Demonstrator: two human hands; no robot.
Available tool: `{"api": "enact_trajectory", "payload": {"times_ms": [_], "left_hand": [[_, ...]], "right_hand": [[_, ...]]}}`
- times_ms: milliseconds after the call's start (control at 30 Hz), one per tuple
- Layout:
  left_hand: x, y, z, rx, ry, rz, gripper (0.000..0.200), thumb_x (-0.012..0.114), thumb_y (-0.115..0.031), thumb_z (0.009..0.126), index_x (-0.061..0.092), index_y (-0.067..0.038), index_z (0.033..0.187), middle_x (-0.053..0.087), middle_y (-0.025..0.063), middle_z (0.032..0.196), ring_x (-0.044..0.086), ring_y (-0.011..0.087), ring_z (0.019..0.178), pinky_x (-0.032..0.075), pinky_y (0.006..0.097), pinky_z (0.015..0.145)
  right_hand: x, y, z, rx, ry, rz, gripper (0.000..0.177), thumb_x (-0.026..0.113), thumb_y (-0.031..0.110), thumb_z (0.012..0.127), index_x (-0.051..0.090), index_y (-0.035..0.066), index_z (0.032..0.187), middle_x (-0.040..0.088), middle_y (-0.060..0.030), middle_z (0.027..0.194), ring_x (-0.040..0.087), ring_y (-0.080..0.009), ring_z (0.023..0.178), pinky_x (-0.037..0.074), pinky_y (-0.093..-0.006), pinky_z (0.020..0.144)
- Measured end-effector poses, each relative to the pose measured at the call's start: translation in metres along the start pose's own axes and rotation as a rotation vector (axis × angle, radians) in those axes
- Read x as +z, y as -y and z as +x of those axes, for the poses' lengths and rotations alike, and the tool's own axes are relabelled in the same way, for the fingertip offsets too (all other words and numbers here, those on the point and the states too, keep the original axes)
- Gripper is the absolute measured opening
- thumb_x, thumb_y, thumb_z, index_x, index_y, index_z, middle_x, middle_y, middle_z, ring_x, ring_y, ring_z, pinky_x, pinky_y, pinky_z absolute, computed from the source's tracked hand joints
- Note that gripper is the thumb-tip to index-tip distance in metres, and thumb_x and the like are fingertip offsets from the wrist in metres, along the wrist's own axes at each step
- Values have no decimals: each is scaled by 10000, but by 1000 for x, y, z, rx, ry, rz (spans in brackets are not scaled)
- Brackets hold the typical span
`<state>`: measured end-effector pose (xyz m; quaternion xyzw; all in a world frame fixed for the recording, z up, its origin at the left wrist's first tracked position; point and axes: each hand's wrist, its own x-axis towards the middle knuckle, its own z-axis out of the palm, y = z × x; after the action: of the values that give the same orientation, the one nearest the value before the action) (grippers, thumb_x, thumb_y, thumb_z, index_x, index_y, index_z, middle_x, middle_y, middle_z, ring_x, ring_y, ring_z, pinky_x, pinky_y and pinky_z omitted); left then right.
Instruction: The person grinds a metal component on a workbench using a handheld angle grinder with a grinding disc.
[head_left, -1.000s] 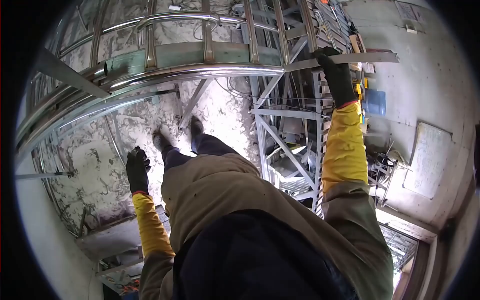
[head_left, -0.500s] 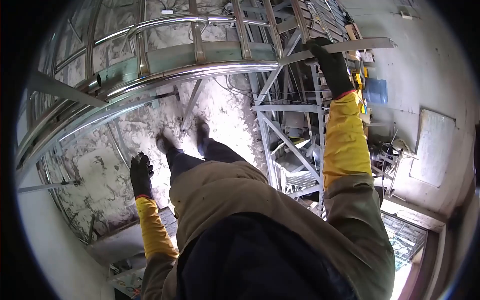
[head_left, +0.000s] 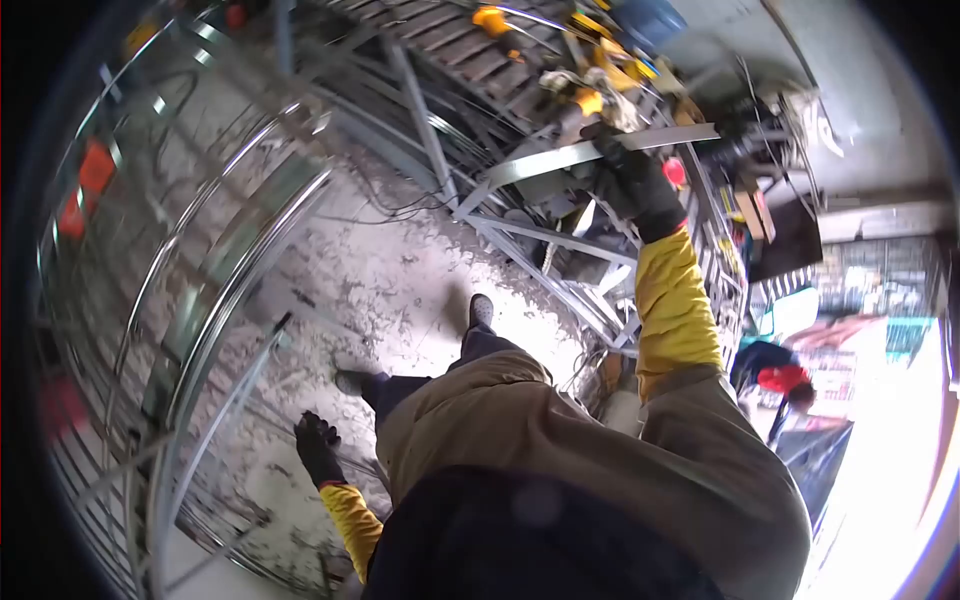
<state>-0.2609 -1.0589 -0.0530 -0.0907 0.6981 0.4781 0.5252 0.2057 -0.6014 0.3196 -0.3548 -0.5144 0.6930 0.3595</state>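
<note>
My right hand [head_left: 640, 185], in a dark glove below a yellow sleeve, is closed around a flat metal bar [head_left: 545, 163]. The bar sticks out on both sides of the fist, raised at the upper right over the metal framework. Down at the lower left hangs my left hand [head_left: 318, 448], also gloved, its fingers loosely bent and a little apart, with nothing seen in it. Below it is the scuffed, pale floor. The curved, shiny tube railing [head_left: 250, 245] stands farther to the left.
A slatted rack [head_left: 465, 45] with yellow tools [head_left: 490, 20] is at the top. Angle-iron framing [head_left: 560, 240] stands ahead of my feet. Cables [head_left: 390, 208] lie on the floor. Another person [head_left: 785, 380] is by the bright doorway at the right, near stacked mesh.
My view and body have turned to the right, so the railing has shifted left and the doorway with the person shows. The bar stays in my right hand; my left hand still hangs low.
</note>
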Motion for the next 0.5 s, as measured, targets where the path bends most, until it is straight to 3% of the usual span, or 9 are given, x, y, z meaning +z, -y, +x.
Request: {"api": "enact_trajectory", "payload": {"times_ms": [33, 100, 133, 167, 233, 300, 367, 467, 500], "left_hand": [[19, -1, 1, 6, 52, -19, 355, 666, -465, 1002, 619, -156, 1170, 621, 24, 984, 635, 224, 800, 524, 397, 711], [56, -3, 4, -43, 297, -152, 289, 662, -399, 1015, 620, -169, 1184, 622, 0, 947, 624, 178, 736, 509, 334, 643], [104, -20, -24, 44, 201, 26, 236, 649, -337, 1029, 621, -181, 1204, 626, -18, 930, 612, 138, 691, 493, 282, 595], [137, -24, -39, 174, 265, 129, 279, 643, -290, 1036, 633, -189, 1295, 626, -24, 952, 619, 118, 746, 468, 233, 579], [216, -43, -70, 156, 265, 203, 348, 667, -256, 1025, 618, -148, 1353, 629, -20, 988, 638, 115, 784, 498, 240, 621], [275, -36, -57, 423, 354, 434, 410, 678, -240, 1023, 595, -89, 1395, 628, -9, 1000, 634, 104, 814, 521, 248, 661], [357, -58, -97, 453, 436, 432, 431, 677, -242, 1029, 593, -35, 1398, 633, 0, 1017, 617, 104, 842, 525, 255, 667], [470, -88, -131, 757, 445, 643, 372, 692, -241, 1021, 634, -17, 1313, 657, 44, 1012, 645, 150, 879, 536, 299, 728], [507, -100, -139, 846, 411, 718, 363, 709, -244, 1008, 646, -17, 1284, 675, 72, 1011, 666, 179, 894, 541, 323, 754]], "right_hand": [[-32, -11, -21, 30, -170, -182, 228, 672, 231, 1045, 625, 32, 1147, 720, -108, 1048, 747, -237, 953, 630, -393, 894], [-105, -32, -50, 69, -390, -16, 231, 720, 231, 1014, 650, 41, 1125, 737, -112, 1034, 757, -237, 919, 646, -386, 849], [-139, -38, -65, 132, -512, -33, 240, 732, 229, 1003, 663, 38, 1130, 750, -110, 991, 762, -242, 851, 657, -385, 813], [-165, -48, -75, 116, -609, 47, 242, 730, 220, 1000, 669, 32, 1141, 751, -111, 958, 761, -245, 813, 661, -392, 810], [-234, -70, -92, 154, -664, 103, 249, 730, 216, 998, 669, 24, 1145, 754, -129, 977, 765, -257, 843, 663, -406, 816], [-301, -96, -103, 202, -663, 133, 264, 721, 208, 1001, 666, 11, 1167, 756, -149, 1004, 774, -295, 904, 664, -429, 845], [-345, -120, -108, 194, -640, 298, 282, 686, 200, 1014, 635, -1, 1204, 719, -194, 1143, 755, -347, 1015, 631, -479, 955], [-382, -144, -102, 93, -518, 490, 270, 618, 167, 1049, 588, -2, 1258, 707, -172, 1132, 736, -346, 1048, 622, -478, 975], [-393, -153, -95, 139, -513, 383, 232, 606, 155, 1057, 604, -4, 1225, 701, -148, 1092, 736, -337, 1025, 626, -471, 958]]}}
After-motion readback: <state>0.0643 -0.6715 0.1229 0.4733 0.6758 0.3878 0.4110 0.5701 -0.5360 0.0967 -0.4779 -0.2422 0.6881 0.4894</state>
